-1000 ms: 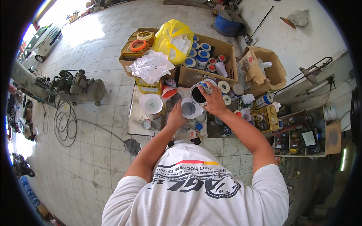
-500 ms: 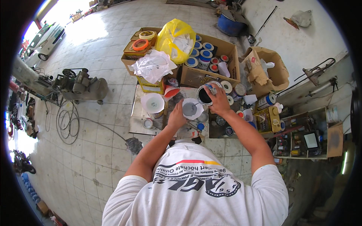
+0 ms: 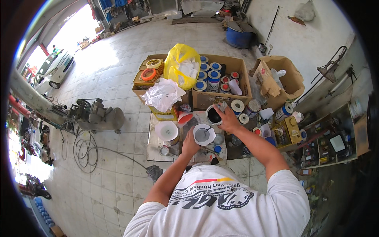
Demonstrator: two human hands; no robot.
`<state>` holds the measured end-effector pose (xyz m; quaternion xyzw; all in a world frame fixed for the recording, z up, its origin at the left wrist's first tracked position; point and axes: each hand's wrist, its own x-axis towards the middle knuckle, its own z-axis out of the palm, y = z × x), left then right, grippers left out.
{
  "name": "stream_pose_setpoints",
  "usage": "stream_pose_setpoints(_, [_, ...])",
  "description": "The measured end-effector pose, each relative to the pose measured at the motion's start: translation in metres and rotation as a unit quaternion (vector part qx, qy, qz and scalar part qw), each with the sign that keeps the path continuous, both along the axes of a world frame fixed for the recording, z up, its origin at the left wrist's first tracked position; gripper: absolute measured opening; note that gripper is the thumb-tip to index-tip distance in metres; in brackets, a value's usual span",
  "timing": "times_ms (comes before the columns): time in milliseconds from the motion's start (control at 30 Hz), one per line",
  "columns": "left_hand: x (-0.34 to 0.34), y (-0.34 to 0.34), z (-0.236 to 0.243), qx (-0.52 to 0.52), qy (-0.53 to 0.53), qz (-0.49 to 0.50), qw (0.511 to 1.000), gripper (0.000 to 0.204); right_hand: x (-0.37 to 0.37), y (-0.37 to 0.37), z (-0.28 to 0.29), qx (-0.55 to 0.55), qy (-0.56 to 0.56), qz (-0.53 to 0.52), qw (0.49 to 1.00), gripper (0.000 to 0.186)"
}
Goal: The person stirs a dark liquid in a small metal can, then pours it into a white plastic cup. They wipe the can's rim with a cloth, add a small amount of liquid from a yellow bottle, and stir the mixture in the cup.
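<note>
My left hand (image 3: 190, 144) is wrapped round the side of a white paper-lined cup (image 3: 211, 139) with grey paint (image 3: 202, 135) inside. A short dark streak shows at the paint's far right side; I cannot tell whether it is paint or a stirrer. Just beyond the cup, my right hand (image 3: 229, 119) grips an open paint can (image 3: 209, 118) with black contents. Its mouth faces up toward me, and it is apart from the cup. Left of the cup, a white paper funnel (image 3: 166, 130) sits on a can. An orange-red cone (image 3: 184, 117) lies behind my left hand.
Behind the worktop (image 3: 156, 152) stand a cardboard box (image 3: 205, 99) of blue-topped cans, a yellow plastic bag (image 3: 179, 59) and tape rolls (image 3: 148, 74). More cans (image 3: 237, 106) and a yellow tin (image 3: 287, 132) crowd the right. An air compressor (image 3: 98, 114) with a coiled hose is on the left floor.
The view has tilted up and shifted, so the scene sits lower and further right. The black paint can is a little farther from the cup. Both hands keep their holds.
</note>
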<state>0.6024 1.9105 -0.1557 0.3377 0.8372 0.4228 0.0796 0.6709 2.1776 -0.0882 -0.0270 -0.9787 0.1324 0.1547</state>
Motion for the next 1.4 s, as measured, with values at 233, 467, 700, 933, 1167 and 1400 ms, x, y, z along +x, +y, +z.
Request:
stream_pose_setpoints(233, [0.005,-0.004,0.0,-0.003,0.01,0.02,1.0,0.1,-0.035,-0.018,-0.036,-0.218,-0.017,-0.104,0.97,0.123])
stream_pose_setpoints(467, [0.009,-0.002,0.006,0.005,0.022,0.018,1.0,0.099,-0.045,-0.013,-0.113,-0.315,0.061,-0.157,0.934,0.13])
stream_pose_setpoints(700, [0.007,0.008,0.009,-0.006,0.031,0.011,0.999,0.103,-0.037,0.002,-0.14,-0.295,0.029,-0.179,0.938,0.13])
stream_pose_setpoints(933, [0.0,0.016,0.003,-0.003,0.046,0.015,0.999,0.103,-0.031,0.004,-0.134,-0.263,0.055,-0.171,0.948,0.105])
stream_pose_setpoints(1167, [-0.001,0.02,0.015,-0.015,0.036,0.002,0.999,0.101,-0.037,0.007,-0.126,-0.265,0.028,-0.241,0.933,0.092])
stream_pose_setpoints(1400, [-0.001,0.03,0.019,-0.013,0.03,0.027,0.999,0.1,0.047,-0.071,-0.173,-0.307,-0.068,-0.145,0.938,0.045])
